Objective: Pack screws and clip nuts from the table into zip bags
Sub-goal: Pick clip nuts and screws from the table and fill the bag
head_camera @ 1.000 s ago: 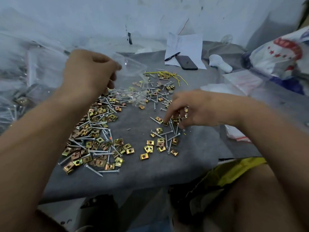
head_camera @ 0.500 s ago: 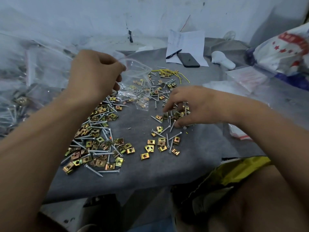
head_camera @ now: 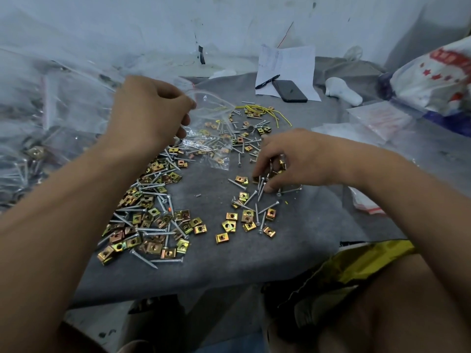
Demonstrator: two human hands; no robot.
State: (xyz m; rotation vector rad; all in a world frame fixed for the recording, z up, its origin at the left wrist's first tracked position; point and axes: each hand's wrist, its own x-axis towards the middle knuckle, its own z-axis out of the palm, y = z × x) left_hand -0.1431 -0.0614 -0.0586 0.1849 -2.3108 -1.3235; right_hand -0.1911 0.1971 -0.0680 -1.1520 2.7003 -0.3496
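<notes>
The table (head_camera: pixel 229 263) carries loose screws (head_camera: pixel 153 229) and clip nuts (head_camera: pixel 230 216). The left hand (head_camera: pixel 145 115) pinches the zip bag (head_camera: pixel 211 128) open; its mouth may sag. The right hand (head_camera: pixel 288 159) grasps several pieces, so 1 could slip.

Makeshift packing workshop: felt-covered table (head_camera: pixel 254 261), hardware.

I count: hands 2 (left hand (head_camera: pixel 150 115), right hand (head_camera: pixel 293 159)) | held zip bag (head_camera: pixel 211 128) 1 | phone (head_camera: pixel 289 90) 1 | pen (head_camera: pixel 267 81) 1 | paper sheet (head_camera: pixel 293 64) 1 | screws (head_camera: pixel 150 229) + clip nuts (head_camera: pixel 230 225): too many to count
</notes>
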